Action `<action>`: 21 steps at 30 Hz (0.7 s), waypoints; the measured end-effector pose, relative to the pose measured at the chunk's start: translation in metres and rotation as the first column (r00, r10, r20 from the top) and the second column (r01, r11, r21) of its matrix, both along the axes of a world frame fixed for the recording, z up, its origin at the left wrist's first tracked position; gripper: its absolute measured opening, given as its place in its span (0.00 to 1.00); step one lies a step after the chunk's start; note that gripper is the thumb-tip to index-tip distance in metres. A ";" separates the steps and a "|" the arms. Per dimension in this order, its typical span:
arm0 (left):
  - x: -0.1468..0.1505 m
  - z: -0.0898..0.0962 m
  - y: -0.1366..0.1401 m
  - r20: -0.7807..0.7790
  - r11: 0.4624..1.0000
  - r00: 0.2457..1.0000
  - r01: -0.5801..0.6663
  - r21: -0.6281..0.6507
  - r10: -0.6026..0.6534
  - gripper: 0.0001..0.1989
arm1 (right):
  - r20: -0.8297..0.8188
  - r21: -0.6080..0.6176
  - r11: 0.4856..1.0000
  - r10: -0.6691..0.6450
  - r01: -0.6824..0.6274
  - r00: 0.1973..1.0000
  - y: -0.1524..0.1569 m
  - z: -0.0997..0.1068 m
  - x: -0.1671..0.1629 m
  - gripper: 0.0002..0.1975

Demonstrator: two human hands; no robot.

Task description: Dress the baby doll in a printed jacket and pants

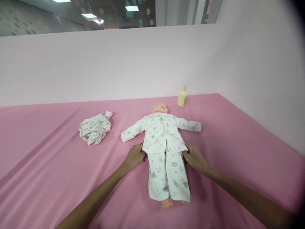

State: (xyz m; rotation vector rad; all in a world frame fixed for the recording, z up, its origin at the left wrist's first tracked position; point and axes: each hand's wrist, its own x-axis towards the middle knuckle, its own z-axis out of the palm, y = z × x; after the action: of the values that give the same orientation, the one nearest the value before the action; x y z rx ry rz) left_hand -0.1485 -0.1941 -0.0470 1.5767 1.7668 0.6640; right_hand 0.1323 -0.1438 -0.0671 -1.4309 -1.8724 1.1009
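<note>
A baby doll lies on its back, head toward the wall, dressed in a white printed jacket and matching trousers. Its sleeves spread out to both sides, and toes show below the trouser hems. My left hand is closed on the jacket's lower left corner. On the opposite side, my right hand pinches the jacket's lower right corner, by the doll's hip. Some fingertips of both hands are hidden by the cloth.
A crumpled white printed cloth lies to the left on the pink sheet. Behind the doll, a pale yellow pump bottle stands near the white wall. Another white wall borders the right side, with a window above the back wall.
</note>
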 end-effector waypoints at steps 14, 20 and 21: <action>0.027 -0.011 0.014 0.274 0.877 0.899 -0.410 0.249 0.342 0.17 | 0.037 0.002 1.000 0.005 -0.005 0.999 0.001 -0.008 0.002 0.12; 0.017 -0.025 0.005 -0.041 0.907 0.971 -0.202 0.368 0.234 0.13 | 0.030 -0.013 1.000 -0.001 0.001 1.000 0.000 -0.003 0.001 0.12; 0.016 -0.026 0.004 -0.060 0.911 0.969 -0.203 0.359 0.239 0.13 | 0.029 -0.013 1.000 0.001 0.000 1.000 -0.001 -0.002 0.001 0.12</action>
State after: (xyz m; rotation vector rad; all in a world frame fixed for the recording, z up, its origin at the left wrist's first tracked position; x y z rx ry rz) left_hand -0.1323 -0.1905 -0.0732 1.6773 2.0080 1.0761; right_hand 0.1331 -0.1444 -0.0696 -1.4615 -1.8891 1.1003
